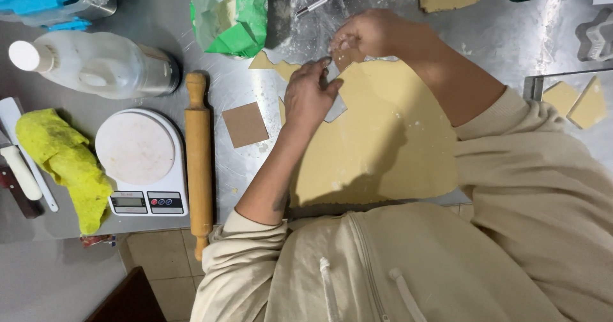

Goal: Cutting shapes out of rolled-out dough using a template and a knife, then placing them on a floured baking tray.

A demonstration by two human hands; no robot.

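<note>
A sheet of rolled yellow dough (pixel 383 143) lies on the steel worktop (pixel 498 35). My left hand (pixel 310 95) presses down on a grey square template (pixel 336 108) at the dough's far left corner, fingers curled over it. My right hand (pixel 367 35) is just beyond, with its fingertips pinched together at the template's far edge over a small tan bit of dough (pixel 348 58). Whether it grips a blade or only the dough is hidden. Cut dough scraps (pixel 271 63) lie to the left of both hands.
A wooden rolling pin (pixel 198 156), a brown card square (pixel 244 124), a white kitchen scale (pixel 142 162), a yellow cloth (pixel 64 162) and a lying plastic bottle (pixel 96 63) are on the left. A green bag (pixel 233 15) sits at the back. Cut dough squares (pixel 578 102) rest on a tray at the right.
</note>
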